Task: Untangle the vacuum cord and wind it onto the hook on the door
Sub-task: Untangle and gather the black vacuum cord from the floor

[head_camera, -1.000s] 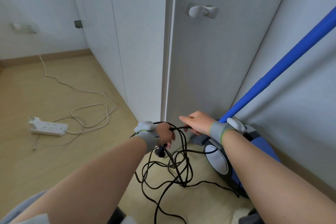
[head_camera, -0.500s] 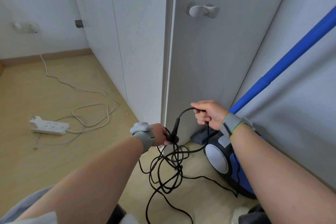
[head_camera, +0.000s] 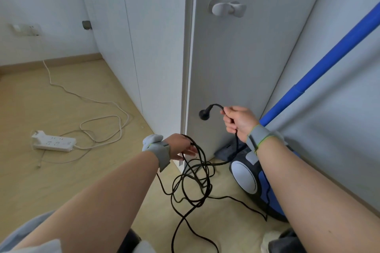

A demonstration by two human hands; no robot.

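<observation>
Zero turns on the hook (head_camera: 227, 8); cord (head_camera: 192, 188) tangled. Your right hand (head_camera: 238, 122) grips it near the plug (head_camera: 203, 114); left hand (head_camera: 178, 147), fingers relaxed, touches loops.

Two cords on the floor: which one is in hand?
The black cord beside the vacuum: the right hand grips it behind its plug, and it drapes over the left hand. The white cord lies untouched, leading to the power strip.

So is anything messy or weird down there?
Yes: the black vacuum cord is a tangled heap of crossing loops on the floor beside the vacuum. The white cable of a power strip also sprawls loose there.
</observation>
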